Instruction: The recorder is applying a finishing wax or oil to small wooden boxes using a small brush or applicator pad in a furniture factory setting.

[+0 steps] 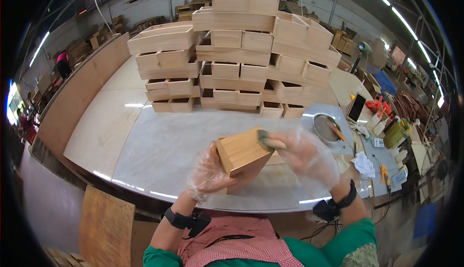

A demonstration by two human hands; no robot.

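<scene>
White cloth crumpled near yellow-handled tool; dark-screened device farther back; brown board lower left.

Motion smears the right hand, just off centre toward 4 o'clock, so its separate fingers and its grip on the dark-edged pad cannot be made out. Toward 7 o'clock, the wooden box hides some of the left hand's fingers, while the box's far side faces away. Box and right hand cover most of a pale wooden piece on the counter. At 12 o'clock, front boards conceal the insides of many stacked drawers. The lower edge cuts off the checked apron at 6 o'clock. The distant person toward 10 o'clock is too small to read.
</scene>
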